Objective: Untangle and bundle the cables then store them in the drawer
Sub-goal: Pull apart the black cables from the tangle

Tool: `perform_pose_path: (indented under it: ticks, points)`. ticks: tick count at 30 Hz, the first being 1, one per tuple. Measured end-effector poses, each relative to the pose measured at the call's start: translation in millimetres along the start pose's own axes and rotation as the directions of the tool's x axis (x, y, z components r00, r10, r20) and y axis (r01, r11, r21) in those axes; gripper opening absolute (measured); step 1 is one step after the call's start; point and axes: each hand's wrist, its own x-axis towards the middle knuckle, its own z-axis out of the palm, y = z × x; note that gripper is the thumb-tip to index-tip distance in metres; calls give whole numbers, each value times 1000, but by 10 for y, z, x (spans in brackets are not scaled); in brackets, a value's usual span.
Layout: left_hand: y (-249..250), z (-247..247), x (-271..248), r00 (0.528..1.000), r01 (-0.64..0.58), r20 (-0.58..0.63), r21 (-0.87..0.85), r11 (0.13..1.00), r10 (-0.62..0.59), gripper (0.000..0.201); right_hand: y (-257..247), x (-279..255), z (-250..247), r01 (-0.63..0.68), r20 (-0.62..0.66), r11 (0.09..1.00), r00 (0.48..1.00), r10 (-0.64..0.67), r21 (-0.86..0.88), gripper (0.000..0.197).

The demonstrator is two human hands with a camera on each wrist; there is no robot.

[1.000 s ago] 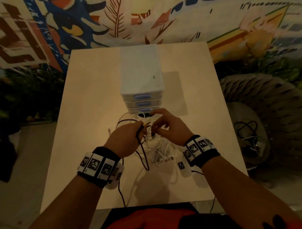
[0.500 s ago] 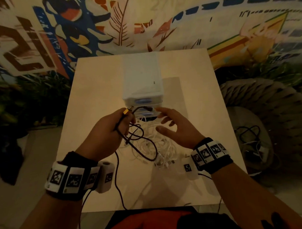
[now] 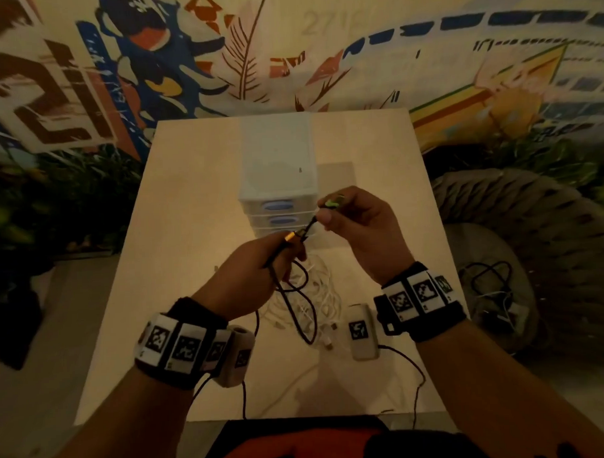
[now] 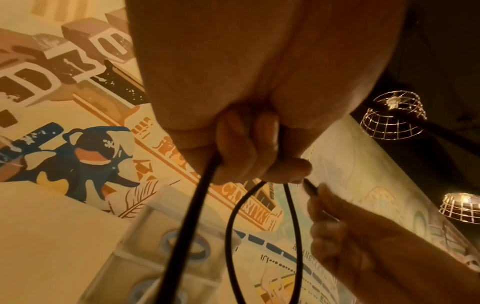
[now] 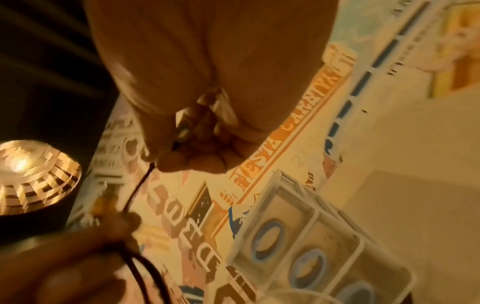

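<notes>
My left hand [image 3: 277, 255] grips loops of a black cable [image 3: 293, 304] above the table, an orange-tipped plug [image 3: 291, 235] sticking out by the thumb. My right hand [image 3: 330, 210] pinches the cable's other end, a plug with a green mark [image 3: 334, 201], just in front of the drawer unit. In the left wrist view the black cable [image 4: 192, 226] hangs in loops from my curled fingers [image 4: 241, 148]. The right wrist view has my fingers [image 5: 192, 156] closed round the plug with the cable [image 5: 137, 185] running to the left hand. A tangle of white cables [image 3: 321, 296] lies on the table under both hands.
A small white drawer unit [image 3: 278, 181] with three shut blue-handled drawers stands mid-table [image 3: 178, 267]. A white device [image 3: 360, 331] lies near my right wrist. More cables [image 3: 490, 280] sit on a round woven seat at the right. A painted wall is behind.
My right hand, open half a second ago, has taken hold of the black cable's free end and lifted it. The left hand still holds the loops, slightly further right.
</notes>
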Motion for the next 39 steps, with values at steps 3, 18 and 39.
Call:
perform_pose_path:
  ticks: [3, 18, 39]
  points:
    - [98, 93, 39, 998, -48, 39, 51, 998, 46, 11, -71, 84, 142, -18, 64, 992, 998, 10, 126, 5]
    - [164, -164, -68, 986, 51, -157, -26, 998, -54, 16, 122, -167, 121, -77, 140, 987, 985, 97, -144, 38]
    - [381, -716, -71, 815, -238, -476, -794, 559, -330, 35, 196, -390, -1164, -108, -1, 623, 986, 169, -775, 34]
